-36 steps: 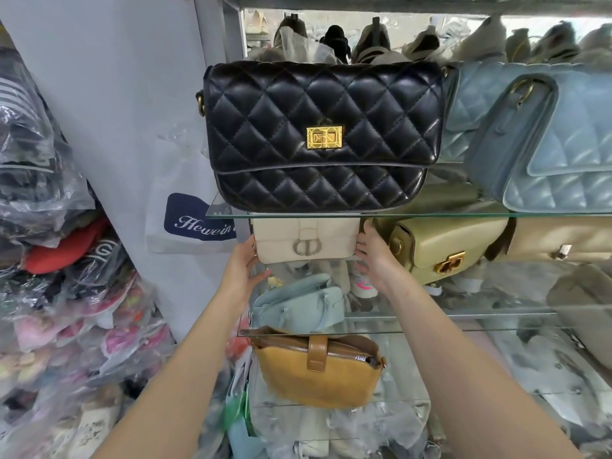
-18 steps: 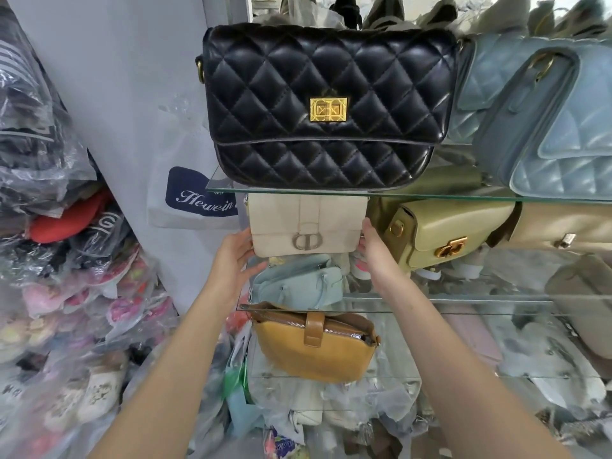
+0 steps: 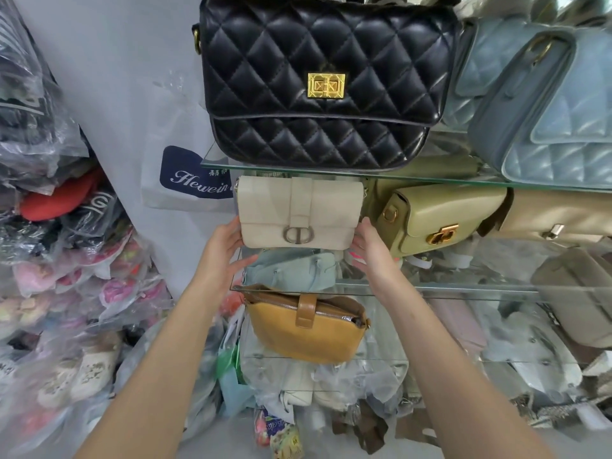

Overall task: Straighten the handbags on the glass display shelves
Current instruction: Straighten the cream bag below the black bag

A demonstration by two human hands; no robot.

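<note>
A cream handbag [image 3: 265,207] with a silver clasp stands upright on the second glass shelf [image 3: 463,288]. My left hand [image 3: 225,250] touches its lower left corner and my right hand [image 3: 367,250] its lower right corner, so both hold it between them. Above it a black quilted bag [image 3: 324,77] with a gold lock sits on the top glass shelf [image 3: 447,182]. An olive bag [image 3: 440,220] stands right of the cream one, tilted. A mustard bag [image 3: 304,329] sits one shelf lower, with a pale blue bag [image 3: 291,270] behind it.
Light blue quilted bags [image 3: 546,104] fill the top right. A beige bag [image 3: 563,213] stands beyond the olive one. Plastic-wrapped shoes and goods [image 3: 66,276] are piled at left. A white shopping bag [image 3: 185,173] hangs on the wall. Loose plastic and packets [image 3: 298,409] lie on the floor.
The view has dropped, so the shelves sit higher in frame. More of the cream handbag's front shows below the top shelf. Both hands stay at its lower corners.
</note>
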